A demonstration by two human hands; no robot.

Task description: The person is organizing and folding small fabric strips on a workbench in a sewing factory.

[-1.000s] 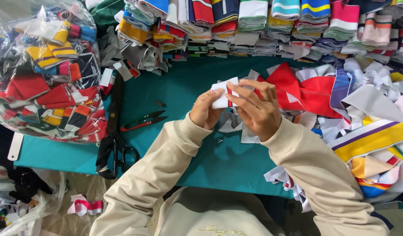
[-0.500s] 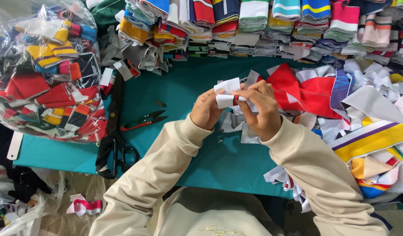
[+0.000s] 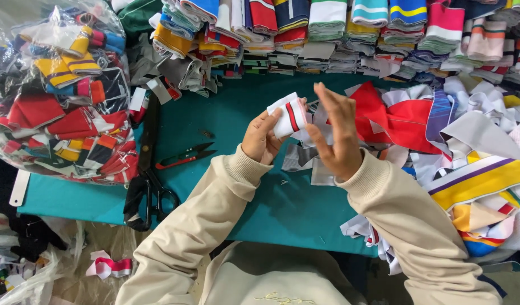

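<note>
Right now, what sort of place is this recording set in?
Probably a garment or textile workshop's sorting table. Folded striped knit pieces are stacked along the back of the teal table, a clear bag of fabric pieces sits beside large black shears, and the left hand holds a white striped piece.

- A big clear plastic bag (image 3: 59, 93) is sitting at the table's left end, bulging with folded knit pieces in red, yellow, black, blue and white.
- A crumpled clear plastic bag (image 3: 28, 277) is lying on the floor at lower left, beside scraps.
</note>
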